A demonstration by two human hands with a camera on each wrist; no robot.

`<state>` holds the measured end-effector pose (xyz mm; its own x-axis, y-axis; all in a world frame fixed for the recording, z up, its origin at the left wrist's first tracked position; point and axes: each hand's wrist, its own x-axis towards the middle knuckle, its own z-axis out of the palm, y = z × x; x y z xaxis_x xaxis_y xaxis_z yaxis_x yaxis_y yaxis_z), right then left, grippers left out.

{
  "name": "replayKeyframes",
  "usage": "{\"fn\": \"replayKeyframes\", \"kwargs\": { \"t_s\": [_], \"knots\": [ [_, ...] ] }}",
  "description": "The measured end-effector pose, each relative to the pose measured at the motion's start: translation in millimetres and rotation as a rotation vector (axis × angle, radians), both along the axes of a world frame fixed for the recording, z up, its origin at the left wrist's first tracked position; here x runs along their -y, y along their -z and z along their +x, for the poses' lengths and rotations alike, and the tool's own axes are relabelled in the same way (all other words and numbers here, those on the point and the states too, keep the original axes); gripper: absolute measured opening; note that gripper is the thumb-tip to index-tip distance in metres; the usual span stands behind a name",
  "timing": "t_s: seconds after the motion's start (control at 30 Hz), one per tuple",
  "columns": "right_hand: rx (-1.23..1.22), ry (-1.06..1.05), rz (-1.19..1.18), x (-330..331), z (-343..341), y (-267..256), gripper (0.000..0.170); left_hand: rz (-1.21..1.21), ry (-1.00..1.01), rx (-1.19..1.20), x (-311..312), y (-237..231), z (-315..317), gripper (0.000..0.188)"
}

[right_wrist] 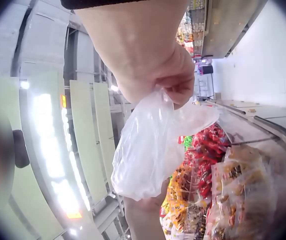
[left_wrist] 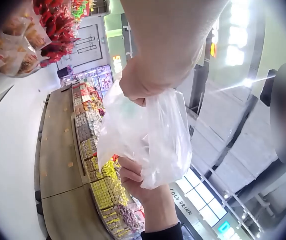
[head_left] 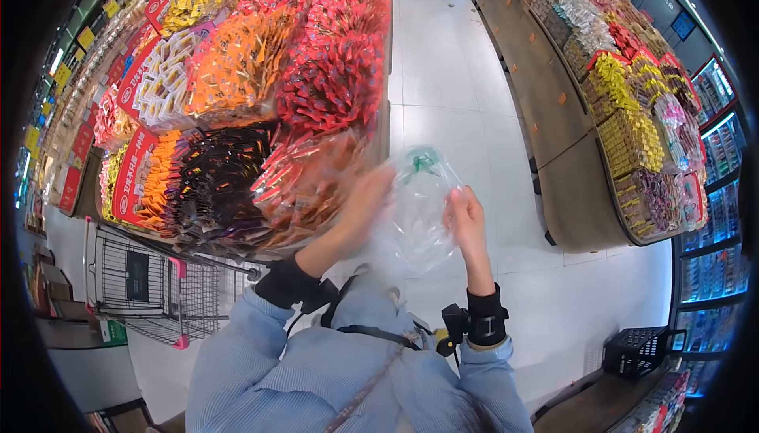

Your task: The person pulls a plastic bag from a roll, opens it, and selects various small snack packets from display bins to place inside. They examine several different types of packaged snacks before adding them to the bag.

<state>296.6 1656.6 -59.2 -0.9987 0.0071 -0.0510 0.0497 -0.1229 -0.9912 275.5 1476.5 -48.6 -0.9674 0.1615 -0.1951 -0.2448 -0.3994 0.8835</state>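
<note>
In the head view, holding a clear plastic bag just off centre toward four o'clock, above a pale floor; gripping its three o'clock edge with the right hand, fingers curled and clamped on the bag; reaching its nine o'clock side with the left hand, fingers too blurred there to tell; near eleven o'clock, red packets; at two, a brown-sided counter; at eight, a shopping cart; at four, a black basket.

In the left wrist view, pinching the bag at its twelve o'clock edge with the left hand, fingers curled and clamped on it; touching its lower edge toward seven o'clock with the right hand; toward five, a "COLD DRINK" sign.

In the right wrist view, pinching the bag's top toward one o'clock with the right hand, fingers together; at six, behind the bag, the left hand, fingers hidden; toward four, red packets.
</note>
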Motion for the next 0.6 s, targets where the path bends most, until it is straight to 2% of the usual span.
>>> {"fn": "replayKeyframes", "kwargs": {
  "t_s": [0.13,0.3,0.47,0.6],
  "knots": [
    [-0.048,0.098,0.06,-37,-26,1,0.024,0.018,0.091,0.036,-49,-31,-34,0.021],
    [-0.129,0.188,0.104,-75,-82,1,0.019,0.052,0.092,-0.026,-100,-51,-104,0.022],
    [-0.21,0.247,0.129,-102,-168,-20,0.017,0.135,0.064,-0.114,-131,-66,-194,0.022],
    [-0.246,0.199,0.113,-113,-252,-23,0.014,0.188,0.004,-0.142,-140,-77,-261,0.021]
  ]
}}
